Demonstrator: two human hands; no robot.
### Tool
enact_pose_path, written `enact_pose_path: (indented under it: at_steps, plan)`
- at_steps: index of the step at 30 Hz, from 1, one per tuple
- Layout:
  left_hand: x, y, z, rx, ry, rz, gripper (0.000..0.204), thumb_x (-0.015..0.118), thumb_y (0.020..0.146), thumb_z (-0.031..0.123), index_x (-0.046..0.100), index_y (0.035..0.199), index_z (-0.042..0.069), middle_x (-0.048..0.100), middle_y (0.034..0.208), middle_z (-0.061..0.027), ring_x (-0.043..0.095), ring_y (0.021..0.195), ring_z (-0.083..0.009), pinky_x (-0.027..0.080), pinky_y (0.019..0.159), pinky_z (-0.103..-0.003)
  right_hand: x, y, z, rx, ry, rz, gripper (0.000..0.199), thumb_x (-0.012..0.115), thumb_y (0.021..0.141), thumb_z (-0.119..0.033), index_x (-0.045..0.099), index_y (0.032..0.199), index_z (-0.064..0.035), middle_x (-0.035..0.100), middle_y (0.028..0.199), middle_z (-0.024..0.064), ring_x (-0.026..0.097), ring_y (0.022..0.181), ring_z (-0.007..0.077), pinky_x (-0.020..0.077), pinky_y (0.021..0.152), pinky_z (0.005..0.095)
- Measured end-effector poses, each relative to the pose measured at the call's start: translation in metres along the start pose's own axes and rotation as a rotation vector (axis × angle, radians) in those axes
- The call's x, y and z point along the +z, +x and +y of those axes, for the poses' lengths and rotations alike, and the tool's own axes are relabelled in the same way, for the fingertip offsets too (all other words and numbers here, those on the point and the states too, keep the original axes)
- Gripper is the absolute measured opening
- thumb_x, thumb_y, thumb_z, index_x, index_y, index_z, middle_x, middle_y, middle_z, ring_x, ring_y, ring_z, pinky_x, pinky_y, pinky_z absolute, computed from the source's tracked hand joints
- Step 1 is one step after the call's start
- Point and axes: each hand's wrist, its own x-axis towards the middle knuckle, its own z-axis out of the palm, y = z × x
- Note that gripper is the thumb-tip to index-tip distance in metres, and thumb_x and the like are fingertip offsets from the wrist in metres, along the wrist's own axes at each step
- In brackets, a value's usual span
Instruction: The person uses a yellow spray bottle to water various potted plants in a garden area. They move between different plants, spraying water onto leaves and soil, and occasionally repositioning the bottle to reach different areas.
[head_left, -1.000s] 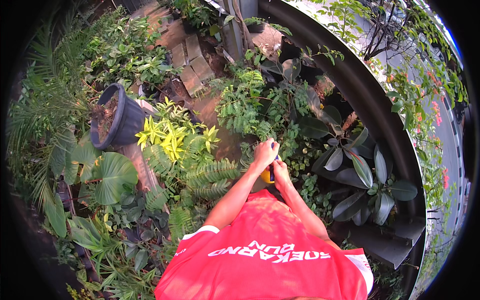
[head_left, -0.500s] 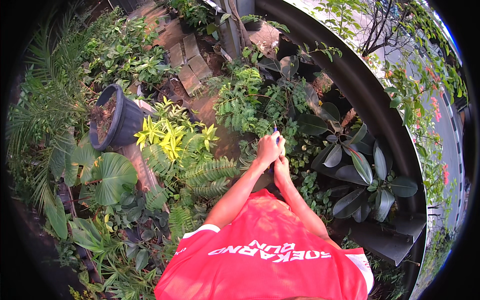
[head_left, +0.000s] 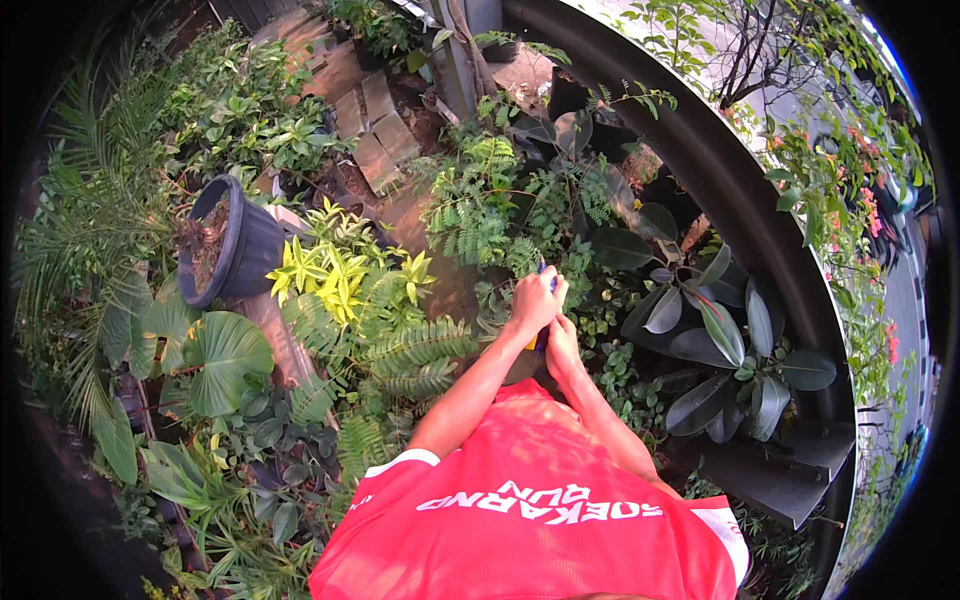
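My left hand [head_left: 536, 303] is closed round a slim blue-and-yellow tool [head_left: 542, 267], its blue end poking out above the fingers. The fingers hide most of it, so its exact kind cannot be made out. Just below and to the right, my right hand [head_left: 562, 343] is closed, its fingers against the tool's lower part, where a bit of blue and yellow shows. Both hands are close together in front of my red shirt. Right beyond them grows a feathery green plant [head_left: 480, 205] with fine leaflets.
A tilted black pot [head_left: 250, 250] stands at the left beside a yellow-leaved plant [head_left: 335, 280]. Fern fronds [head_left: 425, 345] reach toward my left forearm. Dark broad-leaved plants [head_left: 720, 330] fill the right, inside a curved dark metal barrier [head_left: 740, 180]. Paving bricks [head_left: 375, 150] lie farther back.
The tool's end sticks out less above my left hand, and a yellow part now shows below it. The right hand has shifted slightly down, leaving the hands slightly farther apart.
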Motion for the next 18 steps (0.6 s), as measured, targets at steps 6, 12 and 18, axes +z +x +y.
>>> enact_pose_path:
  at_steps: [6,12,18]
  plan:
    - [-0.001,0.003,0.005,0.053,0.008,0.024,0.024,0.057,0.088,0.028,0.061,0.088,0.004,0.063,0.072,-0.0232,0.063,0.072,-0.0411,0.05,0.066,-0.05,-0.009,0.012,0.001,-0.06,-0.1,-0.045,0.022,0.046,0.099,-0.015,0.06,0.105,0.0005,0.064,0.091,0.0007,0.057,0.076,0.0079,0.0464,0.07,0.0245]
    - [0.017,0.0,-0.024,-0.075,0.043,-0.043,0.029,0.055,0.089,0.032,0.063,0.09,0.005,0.065,0.074,-0.023,0.065,0.073,-0.0413,0.051,0.067,-0.05,-0.027,0.026,0.026,0.079,-0.124,-0.009,0.017,0.048,0.095,-0.011,0.06,0.093,0.0001,0.064,0.079,0.0046,0.059,0.069,0.0116,0.0477,0.066,0.0256]
    - [0.014,0.0,-0.015,-0.086,0.054,-0.047,0.029,0.054,0.089,0.032,0.061,0.086,0.004,0.063,0.068,-0.0214,0.064,0.068,-0.0416,0.05,0.063,-0.051,-0.019,0.017,0.019,0.054,-0.023,-0.034,0.019,0.048,0.094,-0.016,0.06,0.092,-0.0014,0.058,0.07,0.0011,0.042,0.048,0.0065,0.0331,0.043,0.0238]
